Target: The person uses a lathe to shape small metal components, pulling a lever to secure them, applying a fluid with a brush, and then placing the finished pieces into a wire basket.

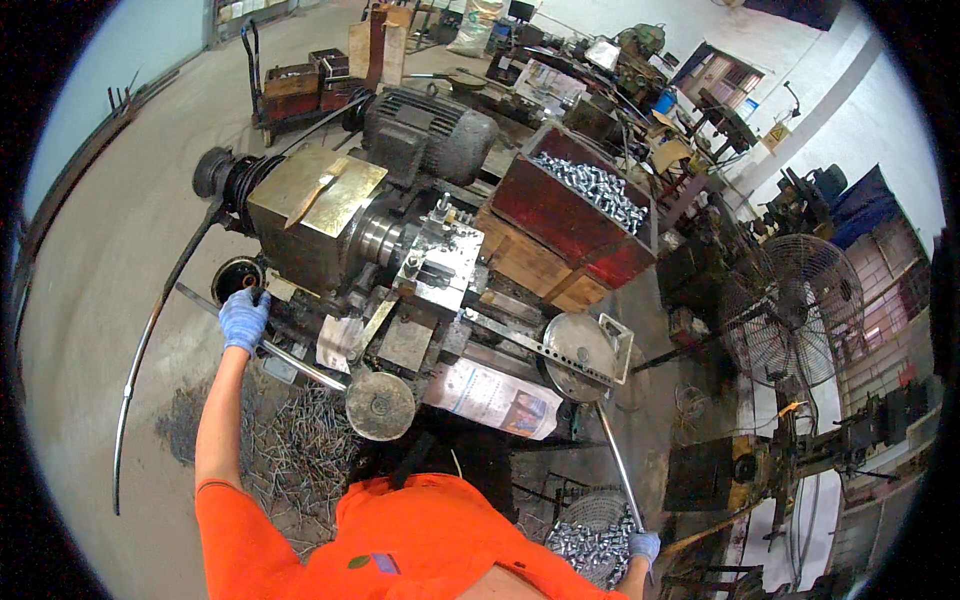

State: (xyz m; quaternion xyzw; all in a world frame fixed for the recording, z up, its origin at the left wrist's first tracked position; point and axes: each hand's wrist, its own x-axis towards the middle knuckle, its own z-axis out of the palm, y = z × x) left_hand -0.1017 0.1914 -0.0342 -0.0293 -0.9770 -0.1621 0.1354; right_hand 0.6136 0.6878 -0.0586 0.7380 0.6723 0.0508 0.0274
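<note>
My left hand (243,320), in a blue glove, is closed over a metal lever (305,366) beside a dark round pot (238,280). The glove covers part of the lever, and its fingertips reach to the pot's rim. Low on the right, my right hand (644,546), also gloved, grips the end of a long shiny rod (619,455). That rod runs up toward a round plate (581,357) on the lathe. The lathe's chuck (381,240) and its tool slide (443,265) lie between my arms. A basket (597,512) of small metal parts stands by my right hand.
A red bin (560,215) heaped with metal parts sits behind the lathe on wood. An electric motor (430,135) stands at the back. Metal shavings (300,430) cover the floor at left. A large fan (793,305) is at right; a loaded cart (290,95) stands far left.
</note>
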